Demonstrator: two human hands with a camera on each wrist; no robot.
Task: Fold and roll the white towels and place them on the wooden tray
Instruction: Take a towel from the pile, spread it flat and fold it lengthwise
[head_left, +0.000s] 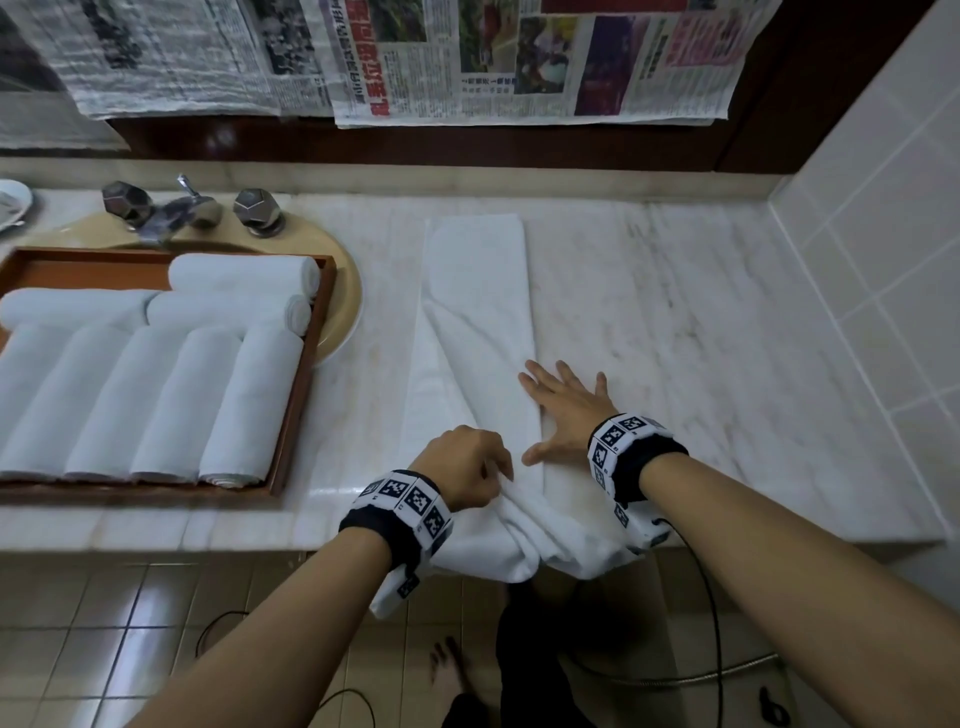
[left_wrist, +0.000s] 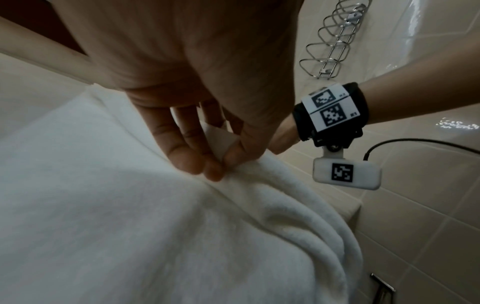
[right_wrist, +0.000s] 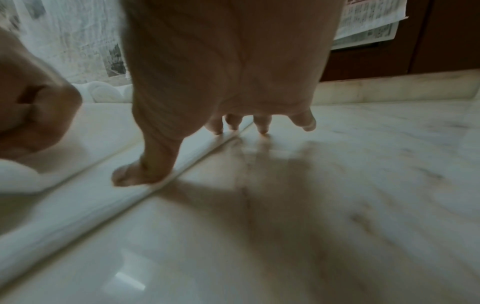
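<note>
Head view: folding step under way, left hand (head_left: 467, 462) pinching white towel (head_left: 472, 291) edge, right hand (head_left: 563, 410) spread flat pressing the fold; rolling towards wooden tray (head_left: 306, 364) judged next

We see dim, flat indoor light with a cool grey-green cast in all three views. In the head view the counter (head_left: 675, 322) beyond the right hand (head_left: 566, 410) is the brightest area, while the floor (head_left: 130, 623) below the wrists takes soft glare patches. Straight lines bow toward the frame edges, and the near counter edge left of the left hand (head_left: 462, 462) smears with motion blur. In the left wrist view the towel (left_wrist: 130, 226) under the pinch is soft and out of focus; the palm above it is dark. In the right wrist view the right hand throws a broad, soft shadow (right_wrist: 272, 185) toward the camera, and the picture is blurred overall.
</note>
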